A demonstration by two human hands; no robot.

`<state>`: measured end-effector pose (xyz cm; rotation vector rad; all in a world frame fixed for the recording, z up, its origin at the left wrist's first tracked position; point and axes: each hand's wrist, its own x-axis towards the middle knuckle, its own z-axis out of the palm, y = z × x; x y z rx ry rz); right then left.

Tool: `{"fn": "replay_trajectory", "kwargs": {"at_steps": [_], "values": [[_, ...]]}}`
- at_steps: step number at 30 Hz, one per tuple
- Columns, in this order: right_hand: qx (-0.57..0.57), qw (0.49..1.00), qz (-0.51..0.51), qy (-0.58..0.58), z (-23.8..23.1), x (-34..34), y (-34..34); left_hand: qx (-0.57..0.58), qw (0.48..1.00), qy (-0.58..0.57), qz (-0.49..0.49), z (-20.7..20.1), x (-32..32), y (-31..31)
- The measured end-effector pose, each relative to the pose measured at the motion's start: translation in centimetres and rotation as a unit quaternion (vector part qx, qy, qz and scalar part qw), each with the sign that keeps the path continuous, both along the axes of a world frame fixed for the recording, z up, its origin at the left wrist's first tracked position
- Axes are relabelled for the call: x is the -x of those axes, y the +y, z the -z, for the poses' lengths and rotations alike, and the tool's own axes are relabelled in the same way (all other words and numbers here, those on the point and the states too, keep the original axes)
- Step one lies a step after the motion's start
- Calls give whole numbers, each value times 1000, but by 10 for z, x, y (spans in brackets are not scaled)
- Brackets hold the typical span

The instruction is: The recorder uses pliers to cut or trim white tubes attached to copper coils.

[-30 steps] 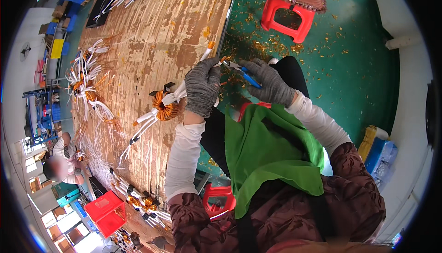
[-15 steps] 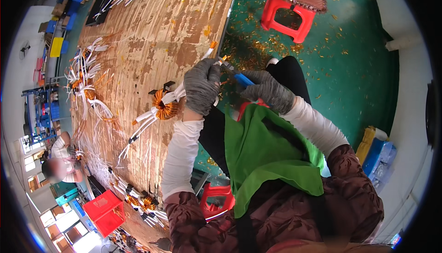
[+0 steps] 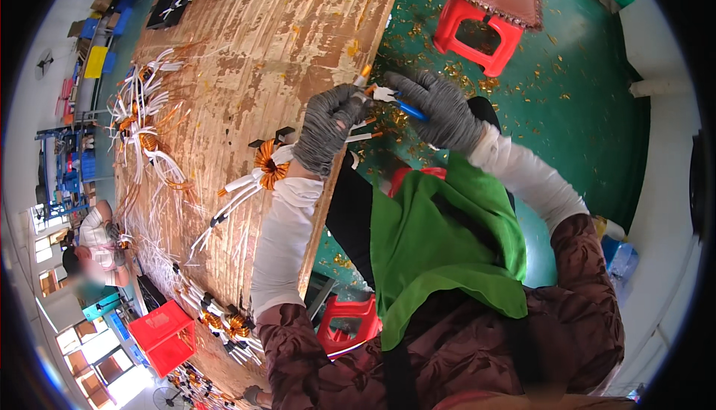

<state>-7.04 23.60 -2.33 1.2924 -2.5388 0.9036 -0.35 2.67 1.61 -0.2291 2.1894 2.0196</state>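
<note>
Both my hands wear grey gloves. My left hand [image 3: 326,128] is closed around the white-sleeved leads of a copper-wound ring coil [image 3: 268,162], at the edge of the worn wooden table. The coil rests on the table beside my left wrist, with more white leads fanning out from it. An orange-tipped lead end [image 3: 363,76] sticks out beyond my left fingers. My right hand [image 3: 441,109] grips a slim blue-handled tool [image 3: 411,109] just to the right of the leads. The tool's working end is hard to make out near a small white piece [image 3: 384,95].
More coils [image 3: 145,138] with white leads lie across the table [image 3: 224,74]. A red bin [image 3: 164,335] stands at lower left, near another person [image 3: 97,250]. A red stool [image 3: 481,33] with a brown cushion stands on the green floor, among copper-coloured scraps. Green cloth [image 3: 447,238] covers my lap.
My right hand has moved up and its fingers have straightened along the blue-handled tool. The left hand has shifted slightly, still holding the leads. The whole view has turned a little.
</note>
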Motion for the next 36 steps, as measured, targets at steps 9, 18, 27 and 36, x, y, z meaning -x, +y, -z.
{"fn": "replay_trajectory", "kwargs": {"at_steps": [9, 18, 27, 36], "values": [[145, 670, 22, -728, 5, -47, 29, 467, 843, 256, 72, 63, -3, 19], [212, 735, 57, -642, 26, -79, 21, 496, 816, 255, 147, 69, -1, 8], [559, 479, 119, -666, 70, -66, 39, 479, 839, 231, 114, 67, -3, 13], [-93, 945, 222, -221, 33, -13, 118, 509, 788, 334, 91, 7, -21, 36]]}}
